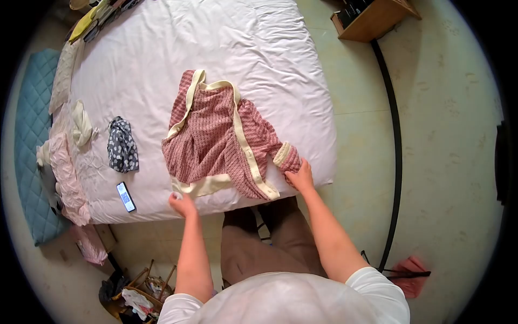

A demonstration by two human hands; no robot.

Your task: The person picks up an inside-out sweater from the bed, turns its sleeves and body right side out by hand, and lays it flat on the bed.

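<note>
A pink knitted cardigan [210, 135] with cream ribbed trim lies spread on the bed, its front edges apart and its neckline toward the far side. My left hand [183, 204] is closed at the near left corner of its cream hem, the fingertips pinched together there. My right hand [302, 177] grips the end of the sleeve on the right, beside a cream band. The fingers of my right hand are partly hidden by the knit.
The bed [259, 43] has a wrinkled white sheet. Left of the cardigan lie a dark patterned cloth [123, 146], a phone with a lit screen [125, 196] and a cream cloth [81, 124]. A blue quilted pad [33, 146] lines the far left; a wooden cabinet [367, 21] stands upper right.
</note>
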